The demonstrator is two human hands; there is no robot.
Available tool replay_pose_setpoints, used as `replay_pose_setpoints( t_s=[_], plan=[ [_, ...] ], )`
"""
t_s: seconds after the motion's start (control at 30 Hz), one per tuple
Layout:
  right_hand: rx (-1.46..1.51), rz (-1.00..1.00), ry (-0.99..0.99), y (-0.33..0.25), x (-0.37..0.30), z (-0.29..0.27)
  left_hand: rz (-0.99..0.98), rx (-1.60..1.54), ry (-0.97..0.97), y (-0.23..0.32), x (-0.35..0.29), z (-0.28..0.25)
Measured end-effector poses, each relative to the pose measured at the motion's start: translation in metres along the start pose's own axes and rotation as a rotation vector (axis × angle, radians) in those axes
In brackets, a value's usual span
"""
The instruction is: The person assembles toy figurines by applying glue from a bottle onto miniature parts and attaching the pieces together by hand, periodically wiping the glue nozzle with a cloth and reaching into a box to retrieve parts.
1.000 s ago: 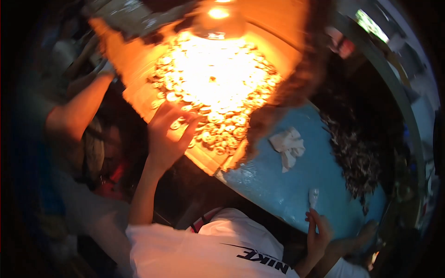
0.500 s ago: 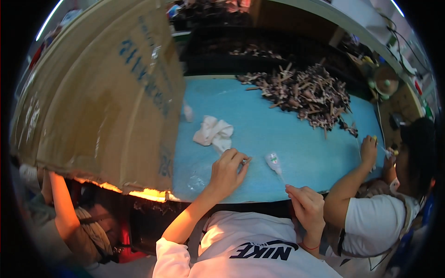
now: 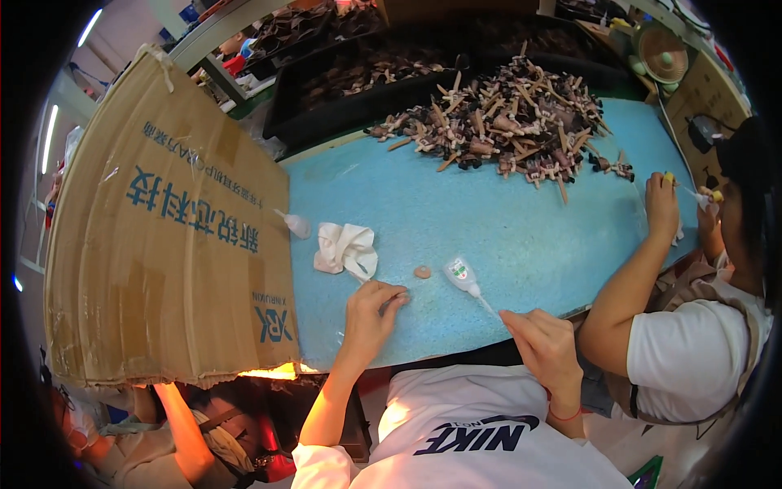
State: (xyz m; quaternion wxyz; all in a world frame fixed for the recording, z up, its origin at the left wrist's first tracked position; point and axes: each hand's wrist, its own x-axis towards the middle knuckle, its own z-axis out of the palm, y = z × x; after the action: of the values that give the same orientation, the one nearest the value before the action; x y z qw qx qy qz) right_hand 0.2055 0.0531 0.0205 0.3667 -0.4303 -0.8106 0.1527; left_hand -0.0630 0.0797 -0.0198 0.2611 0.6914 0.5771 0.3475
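Observation:
My left hand (image 3: 373, 318) is over the blue tabletop's near side, thumb and forefinger curled with a small gap between their tips, nothing visible in them. Just beyond its fingertips lies a small round beige piece (image 3: 422, 272). A crumpled white cloth or tissue (image 3: 346, 249) lies past the knuckles. My right hand (image 3: 547, 346), closed in a pinch, holds the thin nozzle end of a small white squeeze bottle (image 3: 460, 274). The bottle's wide body points away to the left, with a green mark on its side; whether it touches the table I cannot tell.
A large cardboard carton (image 3: 187, 220) walls off the left, with another small bottle (image 3: 296, 226) beside it. Small brown-and-pink figure-like parts (image 3: 521, 122) are heaped at the back, before black bins (image 3: 285, 106). A co-worker (image 3: 684, 359) works at right; a person's arm (image 3: 183, 432) shows at lower left.
My left hand has let go of the small beige piece and drawn back from it. My right hand keeps its pinch on the bottle's nozzle. The view has shifted, showing more of the carton.

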Motion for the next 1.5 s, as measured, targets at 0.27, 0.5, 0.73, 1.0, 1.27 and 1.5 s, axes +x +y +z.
replay_pose_setpoints(
  t_s=[0.27, 0.5, 0.73, 1.0, 1.27, 1.5],
  plan=[
    [-0.041, -0.033, 0.065, 0.003, 0.019, 0.003, 0.111, 0.362, 0.164, 0.028, 0.010, 0.000],
    [-0.040, 0.003, 0.082, 0.007, 0.018, 0.005, 0.528, 0.405, -0.013, 0.051, 0.038, 0.036],
    [-0.031, 0.021, 0.089, 0.013, 0.010, -0.004, 0.423, 0.414, -0.247, 0.031, 0.047, 0.054],
    [0.088, 0.089, 0.189, 0.015, 0.009, 0.006, -0.089, -0.819, -0.243, 0.053, 0.029, 0.036],
    [0.629, 0.221, 0.227, 0.006, 0.034, 0.029, -0.202, -1.287, -0.264, 0.070, 0.019, 0.044],
    [0.740, 0.246, 0.199, 0.003, 0.033, 0.028, -0.204, -1.269, -0.205, 0.081, 0.022, 0.045]
  ],
)
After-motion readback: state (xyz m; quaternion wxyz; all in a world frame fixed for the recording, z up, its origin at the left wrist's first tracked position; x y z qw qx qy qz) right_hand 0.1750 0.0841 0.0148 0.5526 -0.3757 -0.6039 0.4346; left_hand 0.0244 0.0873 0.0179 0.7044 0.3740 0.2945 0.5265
